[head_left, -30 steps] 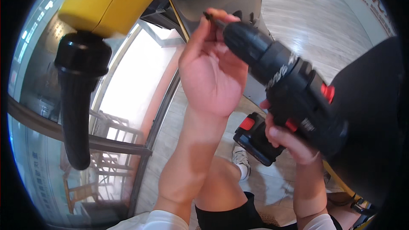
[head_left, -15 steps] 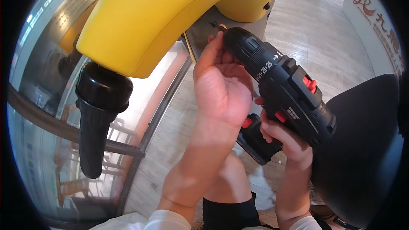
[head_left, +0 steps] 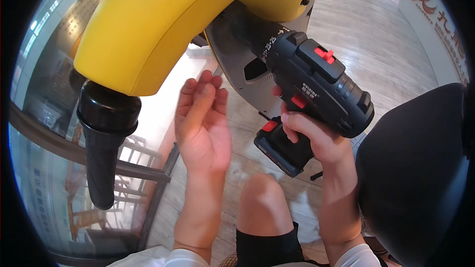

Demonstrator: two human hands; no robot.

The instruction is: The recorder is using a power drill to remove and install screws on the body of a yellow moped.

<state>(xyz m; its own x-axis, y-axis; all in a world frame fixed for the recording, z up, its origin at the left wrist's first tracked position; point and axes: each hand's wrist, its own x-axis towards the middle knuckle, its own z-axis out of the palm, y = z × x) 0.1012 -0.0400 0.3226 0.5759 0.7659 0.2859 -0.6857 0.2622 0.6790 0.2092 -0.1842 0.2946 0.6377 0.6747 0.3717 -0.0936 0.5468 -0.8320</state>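
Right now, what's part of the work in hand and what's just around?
In use:
- cordless drill, gripped by right hand, nose under the yellow body panel
- left hand, open, holding nothing
- grey inner panel

Just around:
- black handlebar grip
- black seat
- wooden floor

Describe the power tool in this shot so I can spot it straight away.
Start at the big yellow curved body across the top. Just right of it, the right hand grips a black cordless drill whose nose points up under the yellow shell. It alone carries red switches and a chunky battery base.
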